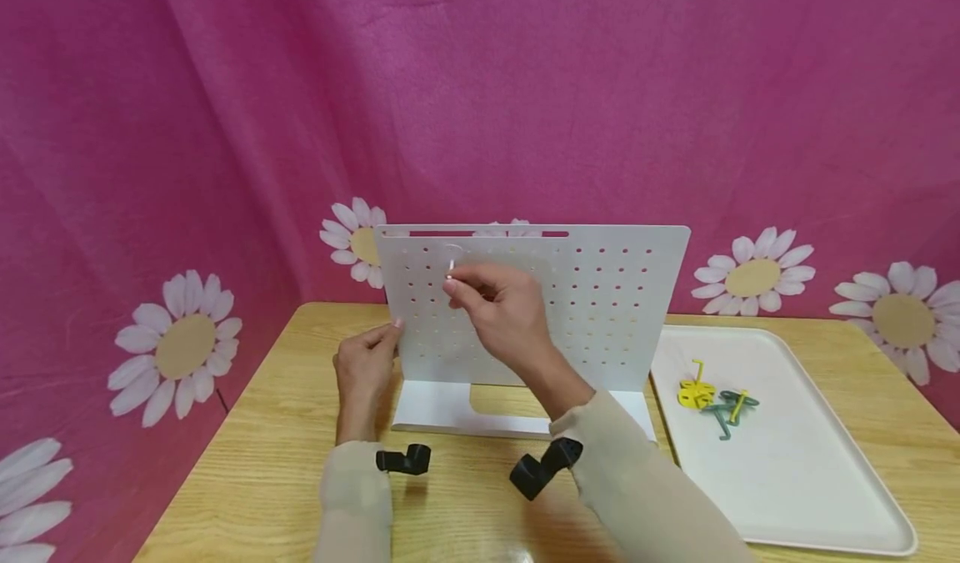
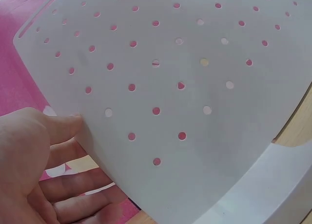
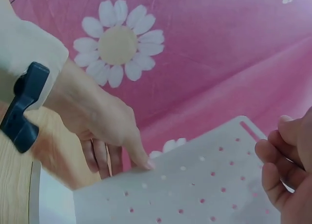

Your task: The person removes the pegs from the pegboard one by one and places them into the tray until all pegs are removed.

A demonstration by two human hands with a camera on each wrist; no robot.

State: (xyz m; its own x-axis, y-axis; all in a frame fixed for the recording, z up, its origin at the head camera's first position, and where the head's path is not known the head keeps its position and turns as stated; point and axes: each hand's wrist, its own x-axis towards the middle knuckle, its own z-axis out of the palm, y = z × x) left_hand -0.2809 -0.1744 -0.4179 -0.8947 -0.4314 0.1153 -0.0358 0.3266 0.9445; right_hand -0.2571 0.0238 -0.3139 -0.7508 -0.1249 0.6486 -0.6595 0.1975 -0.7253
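Note:
A white pegboard [image 1: 583, 313] with rows of small holes stands upright on a white base [image 1: 427, 409]. My left hand [image 1: 363, 363] holds its left edge; in the left wrist view the thumb touches the front rim of the board [image 2: 156, 124] and the other fingers lie behind it. In front of the upper left part, my right hand [image 1: 506, 309] pinches a small white hook [image 1: 452, 266] between thumb and index finger. Whether the hook touches the board cannot be told. In the right wrist view, the right hand's fingers [image 3: 275, 160] hide the hook.
To the right a white tray [image 1: 810, 471] holds yellow hooks [image 1: 696, 393] and green hooks [image 1: 722, 419] in a small heap. Board and tray stand on a wooden table [image 1: 247, 454]. A pink curtain [image 1: 525, 104] with daisies hangs behind.

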